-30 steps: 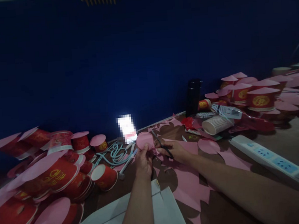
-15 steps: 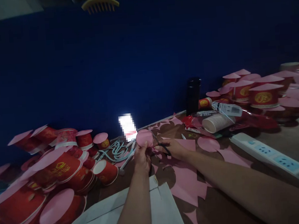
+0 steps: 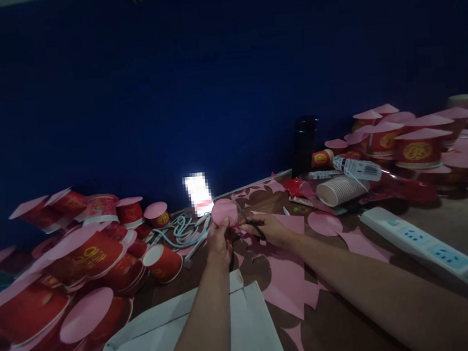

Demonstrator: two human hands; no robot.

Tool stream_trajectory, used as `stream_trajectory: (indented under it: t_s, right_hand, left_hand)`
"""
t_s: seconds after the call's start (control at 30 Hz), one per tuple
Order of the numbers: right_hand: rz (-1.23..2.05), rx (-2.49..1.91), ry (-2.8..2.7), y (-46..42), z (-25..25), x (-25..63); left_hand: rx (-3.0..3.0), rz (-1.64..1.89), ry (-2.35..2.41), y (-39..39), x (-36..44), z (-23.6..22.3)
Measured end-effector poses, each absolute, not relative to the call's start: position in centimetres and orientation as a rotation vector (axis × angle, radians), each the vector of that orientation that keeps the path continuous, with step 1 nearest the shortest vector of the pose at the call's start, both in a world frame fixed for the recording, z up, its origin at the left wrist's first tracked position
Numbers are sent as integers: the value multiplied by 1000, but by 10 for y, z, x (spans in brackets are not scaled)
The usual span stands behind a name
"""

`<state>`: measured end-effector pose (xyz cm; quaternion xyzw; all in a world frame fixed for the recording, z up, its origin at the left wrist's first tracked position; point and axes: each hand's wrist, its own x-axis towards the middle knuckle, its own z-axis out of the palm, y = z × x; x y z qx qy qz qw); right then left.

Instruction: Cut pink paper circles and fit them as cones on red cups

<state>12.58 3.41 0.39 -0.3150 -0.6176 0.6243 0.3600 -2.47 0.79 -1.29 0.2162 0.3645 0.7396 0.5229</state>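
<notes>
Showing from the head view, the left hand (image 3: 219, 244) is at the center of the frame, its fingers narrowed on the lower edge of a small pink paper disc (image 3: 225, 212), thumb lying over the disc's face. Just right of it, the right hand (image 3: 270, 229) has its fingers closed about the dark handles of the scissors (image 3: 257, 230), whose blades point up and left, beside the disc's right edge; whether the blades touch the paper, I cannot tell.

Under and below the right hand, cut pink sheets (image 3: 285, 284) spread over the brown desk (image 3: 341, 328), and a larger pink disc (image 3: 324, 223) lies right of center. A pale blue cable (image 3: 182, 231) coils left of the hands, near a bright pixelated patch (image 3: 198, 194) and a red paper cup (image 3: 163, 263) lying on its side. Red tubs with pink tops (image 3: 99, 254) crowd the lower left; similar tubs (image 3: 420, 149) stand at the right. Right of center are a black bottle (image 3: 304, 144), upright, and a stack of pale cups (image 3: 341, 190) on its side. A white power strip (image 3: 415, 243) slants across the lower right.
</notes>
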Motion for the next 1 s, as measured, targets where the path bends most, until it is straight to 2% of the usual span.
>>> stream_trajectory:
  t_s: [1.0]
  right_hand:
    - [1465,-876,-1640,32,9,125]
  left_hand:
    - [453,1787,961,14,-27,-10]
